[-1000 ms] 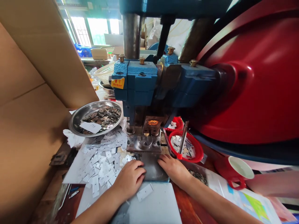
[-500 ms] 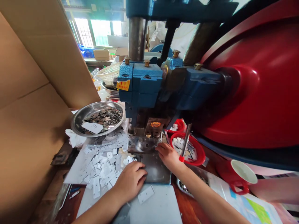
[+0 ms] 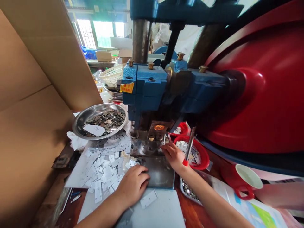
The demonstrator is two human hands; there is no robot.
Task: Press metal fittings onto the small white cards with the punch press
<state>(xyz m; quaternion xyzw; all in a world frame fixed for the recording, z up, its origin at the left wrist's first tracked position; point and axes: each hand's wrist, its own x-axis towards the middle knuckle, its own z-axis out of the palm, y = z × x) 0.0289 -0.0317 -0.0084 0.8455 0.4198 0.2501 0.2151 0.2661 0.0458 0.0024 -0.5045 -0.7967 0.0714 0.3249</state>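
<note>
A blue press (image 3: 152,85) stands in front of me, its steel die (image 3: 144,148) low over a dark bed plate (image 3: 160,172). My right hand (image 3: 174,155) is at the die's right edge, fingers bent and drawn together; anything in their tips is too small to make out. My left hand (image 3: 133,183) rests on the left front part of the bed plate with curled fingers, and its palm side is hidden. Left of it spreads a heap of flat metal plates with holes (image 3: 104,172). One loose metal plate (image 3: 148,199) lies in front of the bed, just right of my left wrist.
A steel bowl (image 3: 78,128) of small dark metal pieces stands at left beside cardboard (image 3: 45,63). At right are a red basket (image 3: 204,158) of plates, a rod with a red tip (image 3: 190,145), a tray of small parts (image 3: 190,191), a red mug (image 3: 242,180) and a large red wheel (image 3: 268,104).
My right hand has shifted slightly right, away from the die's middle. The left hand stays in place. The camera view has moved a little.
</note>
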